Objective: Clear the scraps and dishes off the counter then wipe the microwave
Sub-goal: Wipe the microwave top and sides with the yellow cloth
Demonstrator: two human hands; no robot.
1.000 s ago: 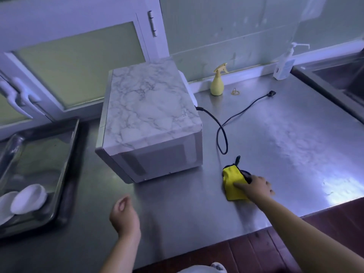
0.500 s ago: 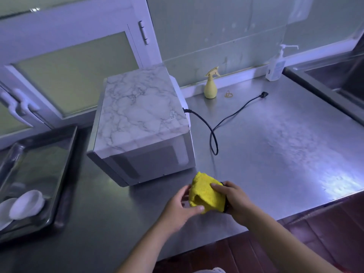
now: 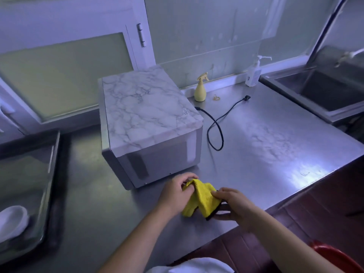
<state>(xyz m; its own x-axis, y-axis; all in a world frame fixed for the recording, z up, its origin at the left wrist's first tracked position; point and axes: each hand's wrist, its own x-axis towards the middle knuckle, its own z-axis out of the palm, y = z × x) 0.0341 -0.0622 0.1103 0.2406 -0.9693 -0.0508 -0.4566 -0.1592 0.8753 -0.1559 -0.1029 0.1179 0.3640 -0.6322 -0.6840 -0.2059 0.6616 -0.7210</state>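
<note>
A: What is held, and how?

B: A yellow cloth (image 3: 202, 200) is gripped by both hands low in the centre of the frame, just in front of the microwave (image 3: 149, 125). One edge is pinched by the fingers of the left hand (image 3: 175, 194); the other side, with its dark trim, is closed on by the right hand (image 3: 234, 205). The cloth sags between them, bunched and half folded.

A: And the counter (image 3: 266, 146)?

B: No scraps can be seen on it. White dishes (image 3: 11, 221) lie in the tray (image 3: 53, 174) at the lower left. The clearing is judged to be done, and the cloth is being readied for wiping.

A: How should that be done well?

B: The cloth should be folded into a flat pad, so that a broad face is pressed on the marbled top. The spray bottle (image 3: 201, 89), at upper centre behind the microwave, could be used first. The cord (image 3: 216, 127), seen unplugged on the right, should be kept clear of the strokes. The top is best wiped before the door and sides.
</note>
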